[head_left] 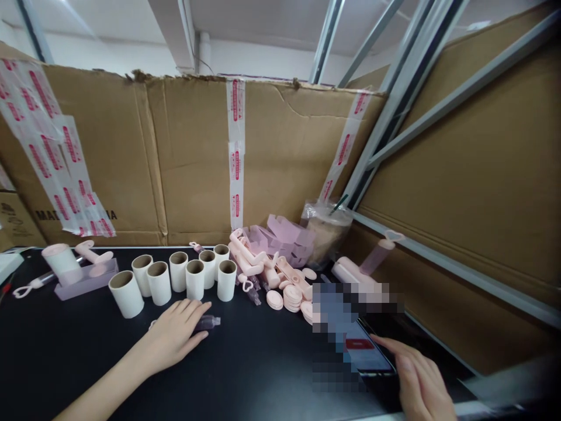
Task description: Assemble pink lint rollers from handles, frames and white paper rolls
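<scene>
My left hand (177, 327) rests palm down on the black table, fingers on one side and thumb on the other of a small translucent purple tube (205, 323). The tube's clear tip shows past my fingers, and part of it is hidden under the palm. At the right, my right hand (421, 377) holds nothing; its index finger stretches to the edge of a phone (370, 351) with a lit screen, the other fingers partly curled. Just beyond my left hand stand several white cardboard tubes (158, 283) with open tops.
Pink plastic parts (248, 257) and round pink caps (292, 297) lie heaped mid-table, before folded purple sheets (284, 240) and a bagged cup (328, 228). A purple tray (87, 280) sits left. Cardboard (193, 158) walls the back; a metal frame (438, 263) runs along the right.
</scene>
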### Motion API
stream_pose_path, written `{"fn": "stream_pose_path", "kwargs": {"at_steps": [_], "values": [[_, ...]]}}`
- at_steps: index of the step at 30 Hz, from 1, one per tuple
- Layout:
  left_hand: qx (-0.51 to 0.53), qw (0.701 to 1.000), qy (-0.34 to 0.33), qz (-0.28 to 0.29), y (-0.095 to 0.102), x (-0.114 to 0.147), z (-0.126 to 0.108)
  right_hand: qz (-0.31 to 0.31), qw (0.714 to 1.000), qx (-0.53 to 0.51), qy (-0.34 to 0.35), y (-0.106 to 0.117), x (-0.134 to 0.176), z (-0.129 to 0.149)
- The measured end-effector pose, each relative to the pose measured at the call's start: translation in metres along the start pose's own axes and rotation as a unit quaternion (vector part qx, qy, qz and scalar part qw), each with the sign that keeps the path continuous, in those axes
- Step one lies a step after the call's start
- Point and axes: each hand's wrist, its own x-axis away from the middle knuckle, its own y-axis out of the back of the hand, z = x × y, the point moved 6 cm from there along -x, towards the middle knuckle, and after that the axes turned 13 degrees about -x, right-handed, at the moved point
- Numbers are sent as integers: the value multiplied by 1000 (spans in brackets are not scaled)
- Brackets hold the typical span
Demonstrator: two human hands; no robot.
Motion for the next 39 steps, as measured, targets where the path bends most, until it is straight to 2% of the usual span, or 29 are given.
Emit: {"fn": "stream_pose_path", "kwargs": {"at_steps": [4, 8, 11, 12, 14, 17, 19, 21, 23, 24, 25, 26, 28, 31, 33, 36, 39], "values": [[-6, 1000, -9, 4, -1, 0, 1, -15, 1000, -1, -13, 2, 2, -2], [2, 1000, -23, 18, 1, -1, -2, -34, 999, 13, 12, 8, -1, 5], [-3, 999, -29, 18, 7, -2, -6, -36, 998, 35, 36, 16, -16, 34], [-4, 999, -29, 15, 9, -2, -7, -60, 997, 32, 44, 22, -22, 48], [5, 1000, -22, -2, 16, -2, -8, -94, 994, -14, 61, 29, -37, 79], [91, 994, 34, -53, 28, -1, -3, -78, 988, -123, 56, 24, -62, 119], [211, 967, 106, -91, 35, 0, 7, -54, 978, -191, 62, 13, -80, 138], [357, 911, 172, -116, 37, 2, 18, -12, 969, -227, 94, -4, -98, 154], [486, 843, 196, -121, 35, 2, 24, 47, 967, -223, 116, -27, -119, 166], [529, 818, 192, -119, 34, 2, 25, 76, 968, -207, 119, -41, -129, 170], [553, 805, 184, -111, 33, 1, 25, 103, 970, -186, 119, -55, -139, 174], [554, 807, 179, -101, 32, 0, 25, 126, 973, -153, 118, -69, -149, 177], [491, 848, 178, -85, 31, 1, 23, 192, 976, -49, 95, -101, -165, 180], [321, 928, 167, -87, 34, 2, 18, 211, 975, 3, 72, -136, -183, 184], [216, 960, 146, -99, 38, 1, 13, 208, 976, 17, 64, -154, -190, 184], [111, 979, 117, -121, 44, 0, 10, 212, 976, 18, 50, -176, -193, 182], [70, 982, 104, -142, 49, 1, 9, 211, 977, -10, 23, -185, -192, 178]]}}
